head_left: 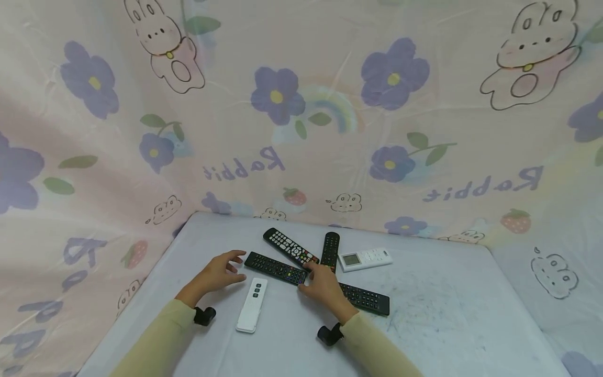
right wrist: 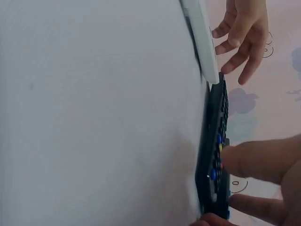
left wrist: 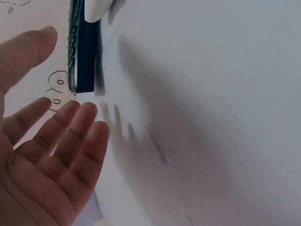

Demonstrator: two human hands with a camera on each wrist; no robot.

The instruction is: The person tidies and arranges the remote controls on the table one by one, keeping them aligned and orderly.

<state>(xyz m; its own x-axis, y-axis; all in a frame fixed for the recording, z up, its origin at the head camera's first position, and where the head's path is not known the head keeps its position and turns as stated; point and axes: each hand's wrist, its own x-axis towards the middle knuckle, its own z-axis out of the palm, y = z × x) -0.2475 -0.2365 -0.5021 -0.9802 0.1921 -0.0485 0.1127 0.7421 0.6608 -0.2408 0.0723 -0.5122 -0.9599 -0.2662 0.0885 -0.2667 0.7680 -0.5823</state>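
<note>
A black remote control with coloured buttons (head_left: 275,268) lies slantwise in the middle of the table. My right hand (head_left: 325,288) holds its right end between thumb and fingers; in the right wrist view the thumb (right wrist: 249,159) is against the button side. Near the remote's other end, my left hand (head_left: 219,272) hovers with fingers spread and loosely bent, holding nothing. A slim white remote control (head_left: 252,305) lies between the two hands, closer to me. The left wrist view shows the left palm and fingers (left wrist: 61,155) apart from the dark remote's end (left wrist: 83,56).
Behind lie a black remote with white buttons (head_left: 288,246) and another black remote (head_left: 330,248). To the right are a white remote with a small screen (head_left: 365,259) and a black remote (head_left: 367,299) partly behind my right hand. A printed curtain (head_left: 330,141) surrounds the white table (head_left: 447,314).
</note>
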